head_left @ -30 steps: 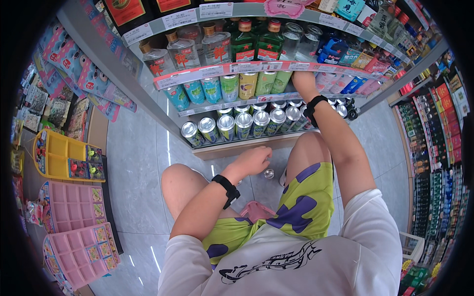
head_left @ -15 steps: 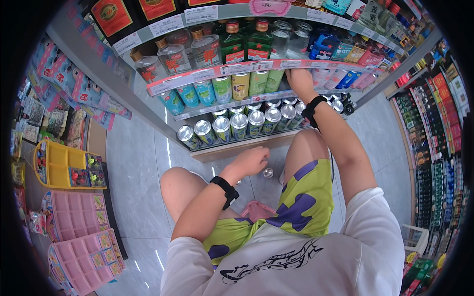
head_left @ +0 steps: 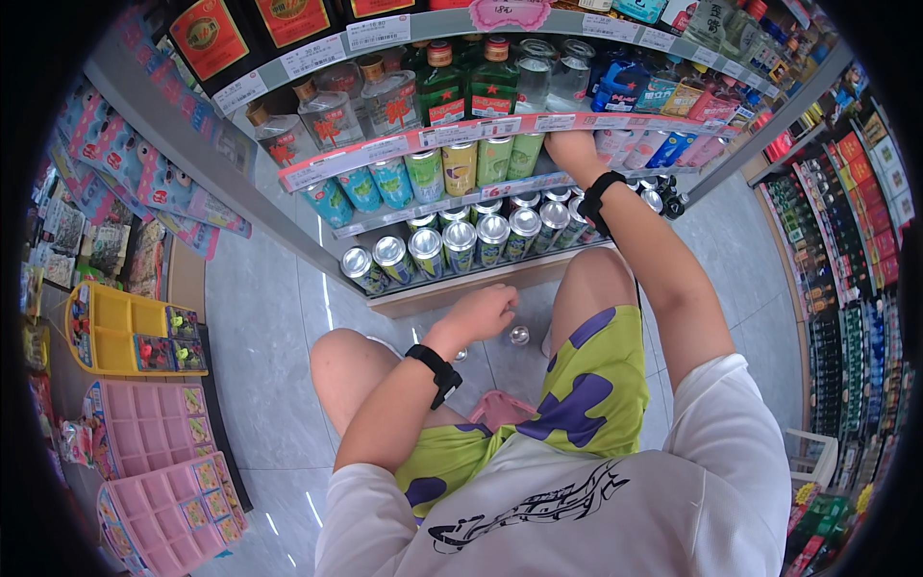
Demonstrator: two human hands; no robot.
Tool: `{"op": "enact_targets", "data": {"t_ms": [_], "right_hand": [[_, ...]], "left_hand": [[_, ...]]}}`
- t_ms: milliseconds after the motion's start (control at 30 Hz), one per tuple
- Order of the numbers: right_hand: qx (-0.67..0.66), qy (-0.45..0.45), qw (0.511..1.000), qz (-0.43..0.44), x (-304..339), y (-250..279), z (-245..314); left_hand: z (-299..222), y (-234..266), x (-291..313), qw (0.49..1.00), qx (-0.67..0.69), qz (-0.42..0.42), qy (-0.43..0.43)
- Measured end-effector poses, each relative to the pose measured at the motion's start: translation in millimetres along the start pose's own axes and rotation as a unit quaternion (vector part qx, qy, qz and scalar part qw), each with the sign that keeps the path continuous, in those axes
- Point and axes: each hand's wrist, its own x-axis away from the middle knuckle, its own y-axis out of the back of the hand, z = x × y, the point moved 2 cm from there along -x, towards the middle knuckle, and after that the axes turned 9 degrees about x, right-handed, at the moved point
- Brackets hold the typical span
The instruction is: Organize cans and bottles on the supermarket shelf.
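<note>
Green cans [head_left: 524, 157] stand upright side by side on the middle shelf [head_left: 447, 204], under a pink-edged shelf [head_left: 361, 154] of bottles. Right hand [head_left: 572, 154] reaches in just right of the last green one, back of the hand toward the camera. Its fingers are hidden under the pink edge: cannot tell how far they open, or whether they have hold of anything.

Left of the green pair, in the same row: yellow can [head_left: 460, 168], then a green-and-purple can [head_left: 424, 176], then blue cans [head_left: 391, 183]. Right of the hand: pink cans [head_left: 615, 146], partly in shade.

Left hand [head_left: 481, 313] hangs between the knees, in front of the shelf base, well apart from the row. Fingers loosely bent, partly open; nothing shows in their hold. Near them, lower down, a small round shiny object [head_left: 519, 335], kind unclear.

Bottom shelf: silver-topped cans [head_left: 460, 236], upright in rows. Above the pink edge: clear bottles [head_left: 389, 101], then green bottles [head_left: 442, 91] with red caps. Black bands on both wrists. Left side of the aisle: yellow tray [head_left: 135, 317], with pink trays [head_left: 144, 413] nearer.
</note>
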Motion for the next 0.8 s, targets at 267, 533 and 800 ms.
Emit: {"op": "enact_targets", "data": {"t_ms": [267,533,800], "right_hand": [[-0.079,-0.032,0.996,0.011,3.3,-24.5,-14.5],[-0.1,-0.085,0.991,0.021,1.0,-16.5,-0.9],[-0.089,-0.046,0.995,-0.02,7.5,-15.0,-9.0]], "left_hand": [[-5.3,1.8,-1.9,1.0,0.003,0.003,0.003],[-2.9,3.6,1.7,1.0,-0.005,-0.001,-0.006],[-2.0,0.3,-2.3,1.0,-0.002,0.0,-0.004]]}}
